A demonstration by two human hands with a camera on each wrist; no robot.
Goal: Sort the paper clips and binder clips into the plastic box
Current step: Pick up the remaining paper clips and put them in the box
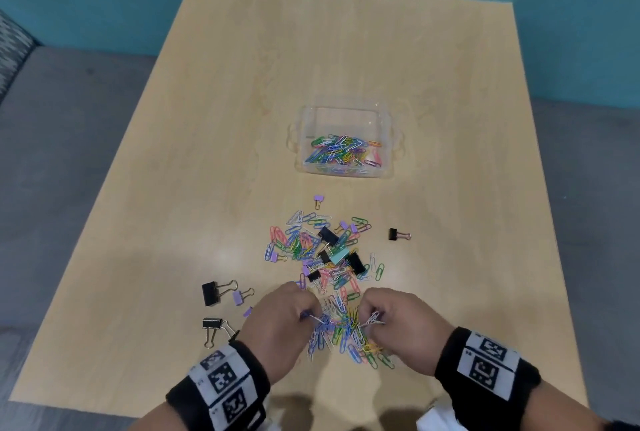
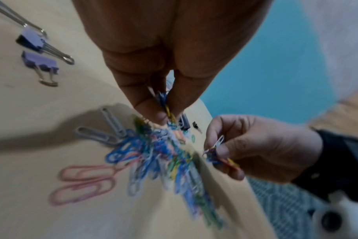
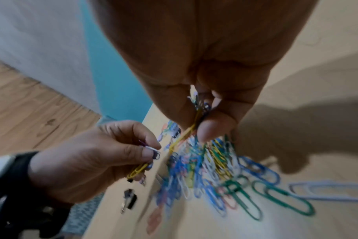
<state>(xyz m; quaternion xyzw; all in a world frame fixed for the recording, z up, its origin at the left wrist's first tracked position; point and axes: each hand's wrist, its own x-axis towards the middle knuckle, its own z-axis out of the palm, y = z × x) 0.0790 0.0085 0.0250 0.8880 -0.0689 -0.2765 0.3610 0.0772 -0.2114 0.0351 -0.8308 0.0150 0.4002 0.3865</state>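
A heap of coloured paper clips point(image 1: 332, 278) mixed with black, purple and teal binder clips lies on the wooden table near its front edge. Behind it stands the clear plastic box point(image 1: 389, 125), holding several coloured paper clips. My left hand point(image 1: 304, 313) pinches a small bunch of paper clips point(image 2: 165, 103) just above the near end of the heap. My right hand point(image 1: 370, 318) pinches another bunch point(image 3: 198, 110) a little to the right of it. Both hands hover close together over the clips point(image 3: 210, 165).
Black binder clips point(image 1: 211, 293) and small purple ones point(image 1: 239, 297) lie left of my left hand. A lone black binder clip point(image 1: 394, 234) sits right of the heap, a purple one point(image 1: 319, 199) between heap and box. Grey floor surrounds the table point(image 1: 207, 153).
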